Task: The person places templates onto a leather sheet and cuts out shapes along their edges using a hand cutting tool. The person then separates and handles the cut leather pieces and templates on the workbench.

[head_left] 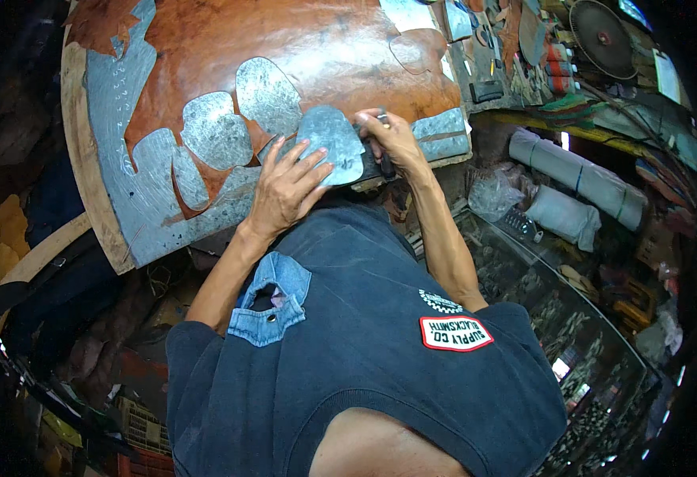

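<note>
Flat on a grey rounded pattern piece (317,131) lies my left hand (289,187), its fingers spread and pressing down from the left side. At the piece's right edge my right hand (396,147) is closed around a slim dark-handled tool (387,165); its working end is hidden by the fingers. Under and beyond the piece stretches a glossy brown leather hide (205,48). Left of the piece, rounded grey areas (217,131) show within the hide, matching the mottled grey board (118,143) beneath.
The board has a wooden rim (86,175) on its left. At the back right are a fan (603,37) and a small black box (487,91). Wrapped rolls (575,175) lie to the right, beside a dark glass-topped surface (571,342). A plastic crate (143,425) stands lower left.
</note>
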Available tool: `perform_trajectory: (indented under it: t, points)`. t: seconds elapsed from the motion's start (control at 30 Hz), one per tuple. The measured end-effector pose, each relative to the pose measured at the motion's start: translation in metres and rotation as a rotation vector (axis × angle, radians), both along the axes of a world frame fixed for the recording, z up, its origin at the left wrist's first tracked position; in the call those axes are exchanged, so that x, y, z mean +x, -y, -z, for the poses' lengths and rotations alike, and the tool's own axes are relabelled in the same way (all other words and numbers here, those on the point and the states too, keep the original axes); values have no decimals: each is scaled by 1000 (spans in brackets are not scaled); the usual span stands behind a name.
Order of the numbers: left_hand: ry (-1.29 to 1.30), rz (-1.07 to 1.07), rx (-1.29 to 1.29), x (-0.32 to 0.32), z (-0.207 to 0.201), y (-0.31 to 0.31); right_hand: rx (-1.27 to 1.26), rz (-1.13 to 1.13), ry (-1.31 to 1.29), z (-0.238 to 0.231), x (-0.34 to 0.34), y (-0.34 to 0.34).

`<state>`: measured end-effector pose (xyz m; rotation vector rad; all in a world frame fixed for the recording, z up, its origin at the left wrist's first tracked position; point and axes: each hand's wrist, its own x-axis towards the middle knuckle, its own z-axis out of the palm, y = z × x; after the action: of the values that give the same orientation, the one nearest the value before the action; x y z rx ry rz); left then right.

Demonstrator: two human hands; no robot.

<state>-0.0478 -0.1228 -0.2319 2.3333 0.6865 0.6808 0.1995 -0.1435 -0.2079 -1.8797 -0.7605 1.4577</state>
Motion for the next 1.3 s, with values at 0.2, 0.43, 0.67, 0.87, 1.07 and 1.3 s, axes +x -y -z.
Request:
perform_trajectory:
  t: [0.2, 0.43, 0.67, 0.87, 1.07, 1.3]
  points:
    - [283, -364, -649, 23, -47, -55, 293, -4, -20, 2, 6, 9]
    - [468, -266, -914, 57, -15, -126, 299, 114, 10, -2, 10, -18]
    - [27, -526, -38, 42, 36, -85, 76, 68, -141, 22, 49, -48]
    - [-54, -603, -15, 61, 45, -50, 13, -13, -24, 36, 47, -54]
    - [-112, -564, -41, 60, 56, -52, 12, -105, 234, 29, 35, -57]
    - [-119, -527, -20, 60, 54, -59, 151, -222, 361, 38, 32, -51]
